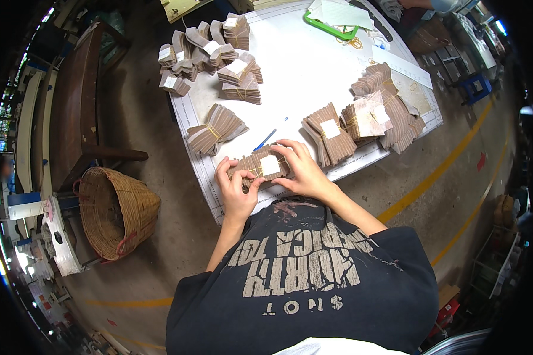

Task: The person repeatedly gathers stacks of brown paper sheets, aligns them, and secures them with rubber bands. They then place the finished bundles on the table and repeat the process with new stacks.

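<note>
Between my two hands, at the near edge of the white table, is a bundle of brown striped fabric pieces with a white label and a yellow band round it. My left hand closes its fingers on the left end. My right hand grips the right end, thumb at the near side. Just beyond lies a blue pen. Another banded bundle sits to the left, fanned out at its ends. To the right stands a labelled bundle, beside further tied bundles.
Several more brown bundles are heaped at the far left of the table. At the far right lie a green frame, loose yellow rubber bands and a clear ruler. A wicker basket stands on the floor at left, near a wooden bench.
</note>
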The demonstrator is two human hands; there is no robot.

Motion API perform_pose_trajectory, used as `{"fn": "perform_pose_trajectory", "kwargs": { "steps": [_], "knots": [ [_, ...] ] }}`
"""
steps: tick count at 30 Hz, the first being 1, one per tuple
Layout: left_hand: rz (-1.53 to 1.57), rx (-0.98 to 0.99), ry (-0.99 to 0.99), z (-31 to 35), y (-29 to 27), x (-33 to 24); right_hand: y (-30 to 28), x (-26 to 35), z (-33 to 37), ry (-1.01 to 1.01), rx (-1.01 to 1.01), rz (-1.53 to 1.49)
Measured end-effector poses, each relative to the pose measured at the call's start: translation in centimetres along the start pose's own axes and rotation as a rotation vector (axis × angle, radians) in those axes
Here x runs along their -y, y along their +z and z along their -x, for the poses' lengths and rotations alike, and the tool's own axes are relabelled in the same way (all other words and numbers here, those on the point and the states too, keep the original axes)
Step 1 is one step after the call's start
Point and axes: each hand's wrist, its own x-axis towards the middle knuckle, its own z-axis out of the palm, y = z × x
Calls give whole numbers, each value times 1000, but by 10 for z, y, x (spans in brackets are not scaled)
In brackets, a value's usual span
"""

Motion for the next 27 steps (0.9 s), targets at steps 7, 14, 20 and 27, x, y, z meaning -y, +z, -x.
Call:
{"fn": "perform_pose_trajectory", "kwargs": {
  "steps": [7, 14, 20, 27],
  "knots": [
    [32, -5, -10, 0, -2, 3, 6, -8, 7, 29, -72, -72],
    [-55, 91, -29, -12, -13, -12, -1, -4, 6, -39, -18, 49],
    [-39, 129, -35, -14, -10, -14, 3, -7, 5, -29, -63, -9],
    [20, 134, -88, -10, -10, -14, 1, -2, 8, -46, 9, 78]
  ]
}}
